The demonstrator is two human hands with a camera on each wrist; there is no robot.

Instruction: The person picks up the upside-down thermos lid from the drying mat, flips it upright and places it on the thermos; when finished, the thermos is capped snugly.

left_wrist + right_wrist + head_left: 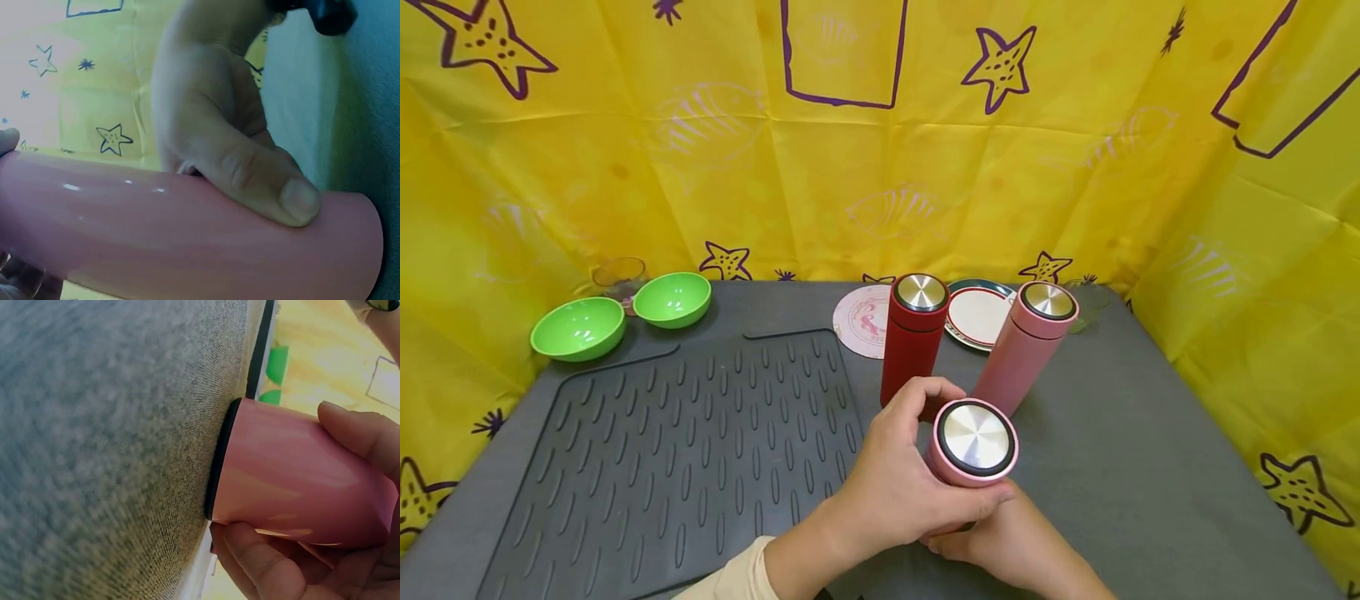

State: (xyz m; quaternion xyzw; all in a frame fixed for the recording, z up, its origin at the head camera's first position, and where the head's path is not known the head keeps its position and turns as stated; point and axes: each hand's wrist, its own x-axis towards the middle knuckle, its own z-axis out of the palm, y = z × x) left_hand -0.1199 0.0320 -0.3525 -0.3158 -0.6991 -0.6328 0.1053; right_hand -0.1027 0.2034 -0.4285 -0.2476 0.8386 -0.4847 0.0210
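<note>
A pink thermos flask (976, 440) with a brushed-metal lid stands upright near the front of the table. My left hand (891, 483) curls round its upper part, just below the lid. Lower down, my right hand (1011, 537) grips the body, thumb and fingers on opposite sides in the right wrist view. There, the flask's black base (223, 459) appears to touch the tabletop. Just behind stand a red thermos flask (912, 358) and a second pink thermos flask (1018, 358). The left hand partly hides the red one's lower end.
A dark ribbed drying mat (700, 442) covers the table's left side. Two green bowls (580, 329) and a clear glass (620, 275) sit at the back left. Behind the flasks lie a pink patterned disc (859, 321) and plates (977, 312). Yellow curtains enclose the table.
</note>
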